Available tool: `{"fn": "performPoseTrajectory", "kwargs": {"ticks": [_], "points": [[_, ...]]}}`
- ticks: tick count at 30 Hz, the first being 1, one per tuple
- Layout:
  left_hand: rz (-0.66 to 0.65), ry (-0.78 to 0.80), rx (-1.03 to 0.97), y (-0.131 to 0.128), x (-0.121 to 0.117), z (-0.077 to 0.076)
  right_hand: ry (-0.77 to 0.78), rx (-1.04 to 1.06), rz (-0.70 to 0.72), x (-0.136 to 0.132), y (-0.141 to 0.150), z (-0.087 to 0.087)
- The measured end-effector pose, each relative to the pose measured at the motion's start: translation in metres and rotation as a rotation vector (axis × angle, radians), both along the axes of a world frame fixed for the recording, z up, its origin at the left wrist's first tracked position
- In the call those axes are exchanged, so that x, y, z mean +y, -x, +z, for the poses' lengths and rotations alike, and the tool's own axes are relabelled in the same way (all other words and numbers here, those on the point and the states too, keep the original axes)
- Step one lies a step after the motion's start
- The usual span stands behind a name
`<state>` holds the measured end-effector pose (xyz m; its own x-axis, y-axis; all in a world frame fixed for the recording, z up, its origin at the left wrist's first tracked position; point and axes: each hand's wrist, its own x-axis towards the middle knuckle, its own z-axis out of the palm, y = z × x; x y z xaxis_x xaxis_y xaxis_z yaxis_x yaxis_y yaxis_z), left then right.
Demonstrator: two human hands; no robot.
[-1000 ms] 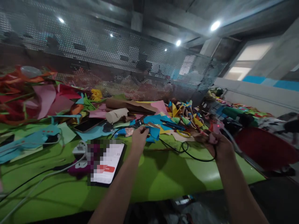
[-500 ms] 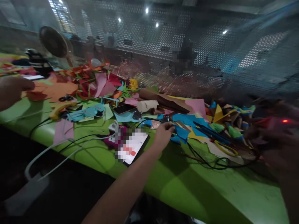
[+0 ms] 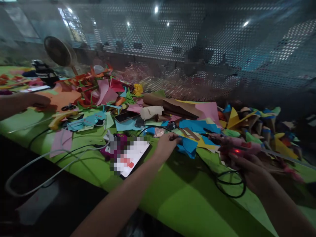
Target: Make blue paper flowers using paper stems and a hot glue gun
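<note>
My left hand (image 3: 166, 146) reaches across the green table (image 3: 182, 200) and pinches the edge of a blue paper piece (image 3: 189, 145) beside a black cable (image 3: 230, 186). My right hand (image 3: 243, 166) is closed round a pink glue gun (image 3: 235, 144) with a red light glowing on it; its black cable loops below the hand. A phone (image 3: 130, 158) with a lit screen lies just left of my left wrist.
Coloured paper scraps, brown rolls (image 3: 170, 105) and paper cones (image 3: 256, 126) cover the table's far side. White cables (image 3: 49, 158) trail off the near left edge. Another person's hand (image 3: 34, 100) rests at the far left near scissors (image 3: 67, 107). A perforated metal screen (image 3: 187, 49) stands behind.
The view has swung left and then steadied. My right hand with the glue gun has come closer to the middle. My left hand stays pinching the blue paper.
</note>
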<state>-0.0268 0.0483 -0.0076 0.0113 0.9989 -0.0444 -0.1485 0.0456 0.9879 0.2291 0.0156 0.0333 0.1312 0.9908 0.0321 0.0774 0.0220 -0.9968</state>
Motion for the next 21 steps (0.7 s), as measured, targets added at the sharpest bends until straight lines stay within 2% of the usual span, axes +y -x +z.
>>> {"fn": "performPoseTrajectory", "kwargs": {"ticks": [3,9,13,21], "points": [[-0.007,0.003,-0.002,0.0,-0.001,0.0,0.017,-0.071,0.099,-0.004,0.004,-0.002],[-0.015,0.005,0.087,0.0,-0.003,0.002,-0.067,-0.279,0.229,-0.009,0.017,-0.004],[-0.026,0.017,0.112,0.0,-0.004,0.002,-0.114,-0.291,0.288,-0.01,0.022,-0.01],[-0.072,-0.019,0.164,-0.002,-0.003,-0.009,-0.076,-0.274,0.369,-0.009,0.02,-0.022]]}}
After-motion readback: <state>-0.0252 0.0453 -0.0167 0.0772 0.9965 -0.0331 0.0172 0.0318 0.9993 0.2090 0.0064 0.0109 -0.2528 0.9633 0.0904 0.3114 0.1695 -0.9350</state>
